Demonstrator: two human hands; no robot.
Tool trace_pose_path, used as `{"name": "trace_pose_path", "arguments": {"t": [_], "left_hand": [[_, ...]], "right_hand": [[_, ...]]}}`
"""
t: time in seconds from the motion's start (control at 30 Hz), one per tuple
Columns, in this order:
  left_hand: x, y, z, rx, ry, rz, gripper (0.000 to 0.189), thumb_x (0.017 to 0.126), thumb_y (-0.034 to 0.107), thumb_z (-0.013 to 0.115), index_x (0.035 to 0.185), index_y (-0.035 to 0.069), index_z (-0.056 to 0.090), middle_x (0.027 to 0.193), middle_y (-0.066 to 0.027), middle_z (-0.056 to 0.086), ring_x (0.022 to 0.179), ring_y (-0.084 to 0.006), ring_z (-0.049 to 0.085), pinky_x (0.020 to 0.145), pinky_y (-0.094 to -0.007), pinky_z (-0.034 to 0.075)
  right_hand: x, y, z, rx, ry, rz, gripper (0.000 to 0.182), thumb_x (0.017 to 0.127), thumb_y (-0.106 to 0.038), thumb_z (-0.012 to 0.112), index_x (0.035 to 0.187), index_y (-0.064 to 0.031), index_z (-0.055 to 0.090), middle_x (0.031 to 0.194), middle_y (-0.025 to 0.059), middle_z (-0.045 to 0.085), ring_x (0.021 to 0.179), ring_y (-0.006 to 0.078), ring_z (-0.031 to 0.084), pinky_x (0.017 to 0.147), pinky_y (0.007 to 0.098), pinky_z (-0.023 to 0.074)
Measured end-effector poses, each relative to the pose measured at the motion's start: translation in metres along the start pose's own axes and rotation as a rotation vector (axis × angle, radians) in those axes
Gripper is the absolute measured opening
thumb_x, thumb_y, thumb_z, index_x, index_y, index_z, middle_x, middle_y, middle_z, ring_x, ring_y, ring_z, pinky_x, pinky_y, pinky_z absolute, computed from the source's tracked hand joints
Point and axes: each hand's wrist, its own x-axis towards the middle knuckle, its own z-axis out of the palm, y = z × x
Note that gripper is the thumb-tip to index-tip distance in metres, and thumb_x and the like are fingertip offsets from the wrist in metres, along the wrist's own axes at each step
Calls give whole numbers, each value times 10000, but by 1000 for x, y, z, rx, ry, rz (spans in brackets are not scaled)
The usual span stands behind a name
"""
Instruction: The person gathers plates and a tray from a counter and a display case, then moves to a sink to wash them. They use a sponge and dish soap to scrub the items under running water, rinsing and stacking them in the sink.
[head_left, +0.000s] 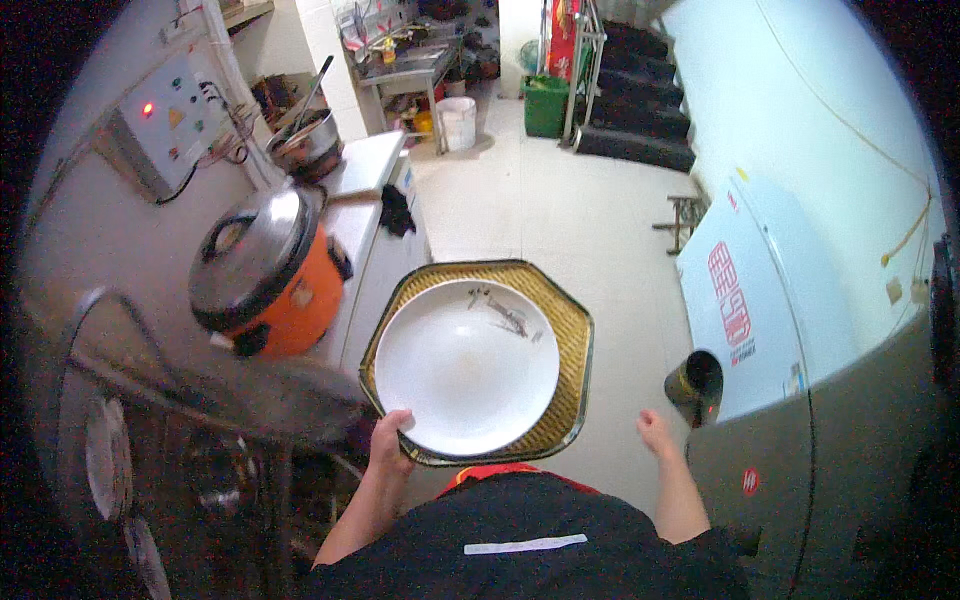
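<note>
A round white plate (465, 375) with a dark painted motif near its far rim lies on a hexagonal woven bamboo tray (574, 337) with a dark edge. My left hand (391, 442) grips both at their near left side, the thumb over the plate's rim. My right hand (657, 433) hangs beside my body, right of the tray and touching neither plate nor tray. Its fingers look curled, though blur hides whether they are fully closed; nothing shows in it. A dark cylindrical container (694, 382) stands just beyond that hand.
An orange rice cooker (300, 315) with a metal lid and a pot (319, 150) stand on the left, near a white freezer-like cabinet (360, 247). A light-coloured cabinet (757, 300) lines the right. Ahead are a green bin (546, 105), a white bucket (457, 124) and dark stairs (637, 97).
</note>
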Motion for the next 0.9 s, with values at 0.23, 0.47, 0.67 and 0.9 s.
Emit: {"name": "trace_pose_path", "arguments": {"t": [0.23, 0.47, 0.67, 0.9], "left_hand": [[-37, 4, 7, 13, 36, 11, 269, 670, 82, 485, 901, -56, 473, 813, -138, 539, 739, -256, 553, 685, -353, 463], [-54, -14, 20, 104, 38, 54, 320, 663, 113, 480, 932, -60, 458, 837, -155, 525, 774, -300, 544, 703, -404, 470], [-87, -9, 30, 91, 118, 44, 378, 653, 84, 468, 990, -82, 427, 898, -186, 517, 807, -300, 534, 759, -393, 443], [-89, -9, 40, 45, -29, 100, 480, 636, 63, 460, 1073, -110, 363, 973, -212, 487, 845, -318, 521, 792, -399, 424]], "right_hand": [[-111, 64, -7, 257, -132, 519, 193, 729, -118, 470, 867, 2, 534, 582, 73, 495, 472, 155, 479, 406, 290, 363], [-170, 165, -38, 15, -339, 878, 175, 785, -144, 451, 700, 2, 499, 575, 127, 514, 449, 192, 480, 389, 339, 366], [-101, 133, -41, -99, -207, 532, 230, 764, -140, 440, 868, 29, 556, 724, 157, 570, 592, 244, 544, 556, 347, 433], [0, 23, -28, 143, 30, 24, 339, 728, -155, 488, 1040, -19, 493, 816, 120, 577, 705, 181, 559, 612, 286, 444]]}}
